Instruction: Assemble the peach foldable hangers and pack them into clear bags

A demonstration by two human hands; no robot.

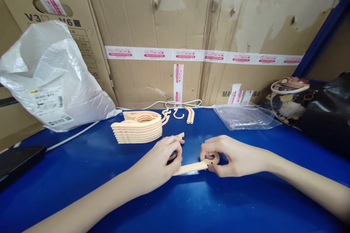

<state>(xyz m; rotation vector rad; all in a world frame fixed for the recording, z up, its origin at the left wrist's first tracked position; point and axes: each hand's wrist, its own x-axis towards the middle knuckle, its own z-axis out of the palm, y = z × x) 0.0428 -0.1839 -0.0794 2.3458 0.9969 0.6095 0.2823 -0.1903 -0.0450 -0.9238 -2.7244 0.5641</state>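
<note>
A peach plastic hanger (191, 168) lies low over the blue table, one straight arm of it showing between my hands. My left hand (160, 158) is closed on the arm's left end, and the fingers cover part of it. Another peach piece (181, 136) pokes out beyond these fingertips; whether it joins the hanger I cannot tell. My right hand (232, 154) pinches the curved hook end (214, 158) between thumb and fingers. Behind my left hand stands a neat stack of several like peach hangers (138, 131).
Loose peach hooks (179, 114) and short curved arms (190, 115) lie at the back. A clear plastic bag (243, 118), a bottle (291, 96) and a black bag (328, 113) are on the right. At left sit a white parcel bag (54, 80) and a dark device (22, 162). Cardboard (153, 18) walls the back.
</note>
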